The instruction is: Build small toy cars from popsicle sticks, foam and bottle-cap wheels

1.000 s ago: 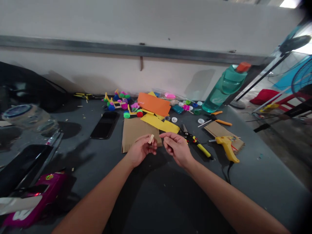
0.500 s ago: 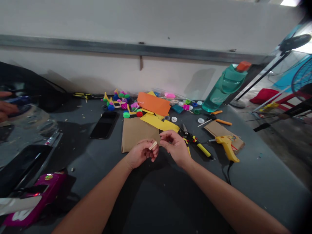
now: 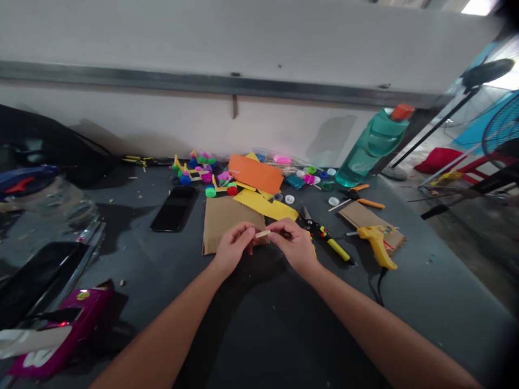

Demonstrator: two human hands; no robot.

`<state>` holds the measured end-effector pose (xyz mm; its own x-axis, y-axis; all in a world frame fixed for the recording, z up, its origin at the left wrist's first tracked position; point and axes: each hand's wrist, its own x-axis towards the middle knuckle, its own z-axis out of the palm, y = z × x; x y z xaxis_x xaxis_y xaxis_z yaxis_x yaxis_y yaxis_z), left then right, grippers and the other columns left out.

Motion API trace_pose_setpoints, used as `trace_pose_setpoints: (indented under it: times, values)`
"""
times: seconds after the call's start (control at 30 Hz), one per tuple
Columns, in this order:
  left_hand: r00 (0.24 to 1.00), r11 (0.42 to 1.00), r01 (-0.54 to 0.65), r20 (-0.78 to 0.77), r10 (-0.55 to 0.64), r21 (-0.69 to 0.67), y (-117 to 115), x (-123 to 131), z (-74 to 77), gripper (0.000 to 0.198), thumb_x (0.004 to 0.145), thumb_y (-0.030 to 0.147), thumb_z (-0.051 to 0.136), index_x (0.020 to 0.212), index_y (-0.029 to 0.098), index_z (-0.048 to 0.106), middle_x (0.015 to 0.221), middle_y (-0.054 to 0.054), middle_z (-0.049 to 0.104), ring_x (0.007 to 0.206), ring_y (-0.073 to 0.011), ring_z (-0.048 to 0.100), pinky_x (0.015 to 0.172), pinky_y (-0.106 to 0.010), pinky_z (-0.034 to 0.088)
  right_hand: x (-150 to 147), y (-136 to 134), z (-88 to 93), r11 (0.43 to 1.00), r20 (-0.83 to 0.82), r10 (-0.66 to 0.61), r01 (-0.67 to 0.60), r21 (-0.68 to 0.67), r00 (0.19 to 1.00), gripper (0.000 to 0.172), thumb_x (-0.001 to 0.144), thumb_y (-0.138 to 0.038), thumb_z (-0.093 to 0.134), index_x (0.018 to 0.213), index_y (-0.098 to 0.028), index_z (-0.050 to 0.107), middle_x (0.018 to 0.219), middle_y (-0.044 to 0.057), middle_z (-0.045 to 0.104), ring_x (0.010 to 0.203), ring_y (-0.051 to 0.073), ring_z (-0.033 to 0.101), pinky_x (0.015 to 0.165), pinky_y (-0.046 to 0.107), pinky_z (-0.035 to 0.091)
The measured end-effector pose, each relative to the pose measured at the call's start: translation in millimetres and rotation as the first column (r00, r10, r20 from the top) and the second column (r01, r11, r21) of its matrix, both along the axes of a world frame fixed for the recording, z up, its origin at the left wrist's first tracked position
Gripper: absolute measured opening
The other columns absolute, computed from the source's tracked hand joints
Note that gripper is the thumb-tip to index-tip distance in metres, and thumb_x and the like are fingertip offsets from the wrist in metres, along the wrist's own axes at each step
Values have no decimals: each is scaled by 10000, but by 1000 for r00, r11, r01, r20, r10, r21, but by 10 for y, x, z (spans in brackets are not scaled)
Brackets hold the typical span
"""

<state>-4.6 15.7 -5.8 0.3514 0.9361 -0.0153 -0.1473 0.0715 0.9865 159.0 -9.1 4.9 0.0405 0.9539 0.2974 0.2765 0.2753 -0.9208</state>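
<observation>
A short, pale wooden stick piece (image 3: 263, 234) spans the gap between my two hands. My left hand (image 3: 234, 246) pinches its left end between thumb and fingers. At the other end, the fingertips of my right hand (image 3: 294, 244) are closed on it too. Both hands are just above the near edge of a brown cardboard sheet (image 3: 221, 219). Yellow paper pieces (image 3: 259, 203) lie behind the hands. To the right of my right hand are yellow-handled cutters (image 3: 330, 240) and a yellow glue gun (image 3: 377, 244) beside a cardboard piece (image 3: 360, 215).
A black phone (image 3: 174, 209) lies left of the cardboard. Small wheeled models (image 3: 197, 170), orange paper (image 3: 256, 173) and bottle caps (image 3: 289, 199) line the back. A teal bottle (image 3: 371, 148) and orange-handled pliers (image 3: 368, 203) are at right. A clear jar (image 3: 57, 202) and magenta device (image 3: 65, 329) sit left.
My right hand has closed on the wooden piece, which has turned from slanted to nearly level between both hands. The other person's hand at far left has left the blue jar lid.
</observation>
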Motion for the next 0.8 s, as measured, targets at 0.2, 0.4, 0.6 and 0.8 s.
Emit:
trace_pose_setpoints:
  times: [0.2,0.4,0.6,0.8]
  values:
    - [903,861,-52,-344,257,506,-11,-17,-38,141,766,288,617,872,195,621,805,-20,589,684,-117,549,585,-222,458,32,-8,-21,995,118,-69,59,86,991,79,768,-202,612,820,-208,671,777,23,583,684,141,523,575,251,400]
    - [860,775,-11,-390,330,632,16,-53,-64,110,800,288,570,841,206,629,756,-14,599,604,-115,546,545,-224,442,93,-1,93,988,266,-96,60,140,959,171,763,-229,614,929,-218,653,814,19,573,600,111,478,552,235,411]
    - [810,777,-39,-436,392,628,47,-84,-87,136,800,335,565,854,222,618,806,-18,605,579,-118,519,544,-240,412,816,-136,689,954,586,-274,294,63,763,297,802,-332,544,1071,-207,548,791,19,614,692,151,566,669,275,435]
    - [790,763,-63,-435,432,644,19,-69,-74,120,773,303,591,846,220,639,750,-15,575,598,-123,490,567,-237,391,1675,-471,445,643,960,-166,763,-68,225,586,742,-598,491,1056,-108,549,1027,225,582,967,346,561,739,414,429]
